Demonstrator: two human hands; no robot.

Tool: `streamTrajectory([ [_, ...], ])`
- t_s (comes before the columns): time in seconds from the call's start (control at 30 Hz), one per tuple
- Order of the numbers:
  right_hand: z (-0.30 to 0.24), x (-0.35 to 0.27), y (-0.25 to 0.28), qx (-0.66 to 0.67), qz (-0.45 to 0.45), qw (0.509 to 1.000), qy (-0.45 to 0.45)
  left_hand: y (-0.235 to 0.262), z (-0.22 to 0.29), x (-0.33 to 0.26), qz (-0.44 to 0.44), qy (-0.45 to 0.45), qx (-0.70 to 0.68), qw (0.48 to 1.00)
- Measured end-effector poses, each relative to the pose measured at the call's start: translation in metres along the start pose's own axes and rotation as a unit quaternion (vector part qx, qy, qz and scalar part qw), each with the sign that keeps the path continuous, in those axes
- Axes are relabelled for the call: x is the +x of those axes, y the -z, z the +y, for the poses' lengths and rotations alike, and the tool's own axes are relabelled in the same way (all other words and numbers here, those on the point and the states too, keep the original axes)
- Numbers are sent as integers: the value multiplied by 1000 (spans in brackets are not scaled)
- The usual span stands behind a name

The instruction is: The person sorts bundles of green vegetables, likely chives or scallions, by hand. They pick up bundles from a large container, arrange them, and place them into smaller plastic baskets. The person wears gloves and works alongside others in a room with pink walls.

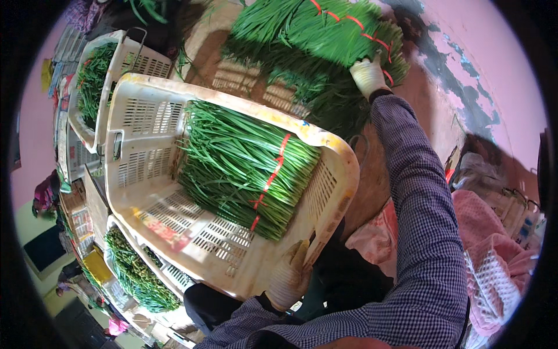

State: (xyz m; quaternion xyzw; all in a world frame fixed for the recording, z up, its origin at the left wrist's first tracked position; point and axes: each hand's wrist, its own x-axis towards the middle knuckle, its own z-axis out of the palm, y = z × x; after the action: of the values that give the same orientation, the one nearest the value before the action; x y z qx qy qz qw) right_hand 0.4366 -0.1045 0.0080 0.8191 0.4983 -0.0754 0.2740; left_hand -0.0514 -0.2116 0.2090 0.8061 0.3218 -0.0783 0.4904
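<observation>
My right hand (368, 77), in a pale work glove, is closed on the stem end of a bundle of chives (349, 43) in the large green pile at the top. Red ties run across the bundles there; the leaves hide some of my fingertips. My left hand (289, 276), gloved too, rests against the near end of a white plastic crate (325, 136), its fingers at the crate's rim by the handle slot. Inside the tilted crate lie several tied bundles of chives (244, 168), side by side, their pale stems toward the right.
Another white crate (125, 64) of greens stands at the upper left. A further crate (165, 264) with greens is at the lower left. Pink cloth and netting (488, 232) lie to the right, below a peeling pink wall (488, 58). Other people are in the left background.
</observation>
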Motion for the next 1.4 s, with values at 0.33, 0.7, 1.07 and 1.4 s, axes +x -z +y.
streamTrajectory([
  [0.33,146,-32,28,359,356,852,-138,7,7,-1,-28,-12,11,999],
  [0.7,161,-240,306,616,391,684,15,9,19,-23,223,-152,75,960],
  [1.07,34,-347,195,948,186,204,161,38,85,33,-91,-215,-804,547],
  [1.4,-163,-408,116,889,-243,-360,146,120,36,-34,182,-220,-849,444],
])
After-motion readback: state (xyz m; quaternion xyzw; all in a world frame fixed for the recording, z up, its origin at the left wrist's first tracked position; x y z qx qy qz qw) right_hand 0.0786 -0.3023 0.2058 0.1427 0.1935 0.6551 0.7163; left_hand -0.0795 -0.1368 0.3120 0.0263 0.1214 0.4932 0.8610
